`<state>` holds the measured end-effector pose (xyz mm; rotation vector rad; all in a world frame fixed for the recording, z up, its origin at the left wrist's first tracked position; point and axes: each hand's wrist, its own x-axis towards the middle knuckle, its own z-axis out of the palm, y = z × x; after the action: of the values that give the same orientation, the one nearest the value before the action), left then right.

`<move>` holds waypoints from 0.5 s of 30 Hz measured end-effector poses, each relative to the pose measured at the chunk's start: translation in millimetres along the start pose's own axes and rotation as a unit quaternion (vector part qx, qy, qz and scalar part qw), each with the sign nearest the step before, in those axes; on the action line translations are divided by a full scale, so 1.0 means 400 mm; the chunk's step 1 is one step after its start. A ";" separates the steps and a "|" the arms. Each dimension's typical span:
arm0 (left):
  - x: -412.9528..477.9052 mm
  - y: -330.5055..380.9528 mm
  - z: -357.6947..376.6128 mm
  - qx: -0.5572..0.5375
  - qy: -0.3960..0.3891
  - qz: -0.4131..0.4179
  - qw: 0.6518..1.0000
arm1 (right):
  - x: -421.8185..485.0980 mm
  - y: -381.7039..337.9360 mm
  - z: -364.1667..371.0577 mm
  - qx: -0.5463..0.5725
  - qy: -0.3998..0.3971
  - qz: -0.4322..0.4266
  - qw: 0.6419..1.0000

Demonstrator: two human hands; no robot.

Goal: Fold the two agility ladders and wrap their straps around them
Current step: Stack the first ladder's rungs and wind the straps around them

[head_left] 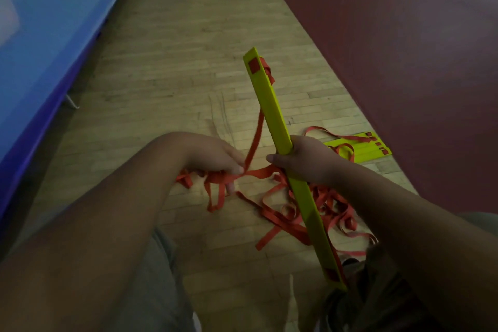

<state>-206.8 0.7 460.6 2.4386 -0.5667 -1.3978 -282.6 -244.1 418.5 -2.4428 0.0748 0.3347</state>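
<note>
You are in a sports hall or gym. Under you runs a floor (188, 62) of narrow pale wooden strips laid in staggered rows, the kind used for indoor courts, and it bears dark scuff marks (221, 113). To your right the wood meets a dark red surface (404, 48) along a straight edge, like a court marking. On your left runs a long blue panel (54, 24) with blurred white lettering, perhaps a padded barrier or a banner. The gear fits too: a yellow agility ladder (272, 105) with red straps (280, 214), and a second ladder (362, 149) lying flat on the floor beside the red surface.
</note>
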 end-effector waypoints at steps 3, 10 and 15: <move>0.035 0.031 0.036 -0.021 -0.026 0.016 0.999 | 0.002 0.001 -0.010 -0.004 -0.007 -0.004 1.000; 0.107 0.040 0.062 -0.054 0.107 0.087 0.989 | 0.002 0.007 -0.034 0.002 -0.019 0.001 1.000; 0.090 0.016 0.022 -0.176 0.144 0.144 0.963 | -0.008 0.006 -0.055 0.006 -0.022 -0.006 1.000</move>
<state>-199.2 -22.0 431.6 2.1193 -0.5248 -0.9159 -281.2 -259.8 434.2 -2.4229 0.0426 0.3806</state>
